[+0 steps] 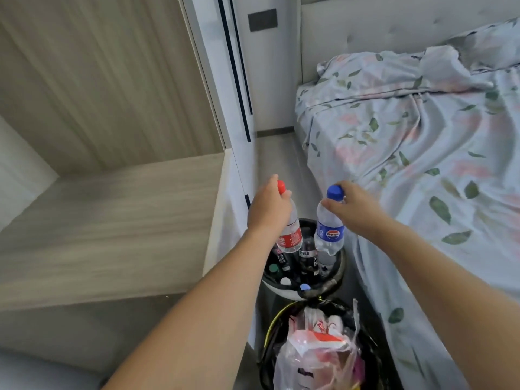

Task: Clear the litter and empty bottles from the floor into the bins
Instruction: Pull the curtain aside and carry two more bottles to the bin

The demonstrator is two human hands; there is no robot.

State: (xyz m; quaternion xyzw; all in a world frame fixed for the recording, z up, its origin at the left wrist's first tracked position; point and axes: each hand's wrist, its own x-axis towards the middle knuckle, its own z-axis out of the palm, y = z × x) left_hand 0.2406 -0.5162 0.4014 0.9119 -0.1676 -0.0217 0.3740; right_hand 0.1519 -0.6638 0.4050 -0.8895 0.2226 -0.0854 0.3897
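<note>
My left hand (268,209) grips a clear bottle with a red cap and red label (289,235) by its neck, held upright over the far bin (334,280). My right hand (354,205) pinches the neck of a clear bottle with a blue cap and blue label (329,232) over the same bin. That round bin holds several bottles standing inside it. A nearer bin with a black liner (270,347) is stuffed with plastic bags and wrappers (318,347).
A bed with a floral sheet (422,164) runs along the right, close to both bins. A wooden desk surface (112,220) and a white cabinet edge (236,108) stand on the left. A narrow strip of grey floor (278,153) leads away between them.
</note>
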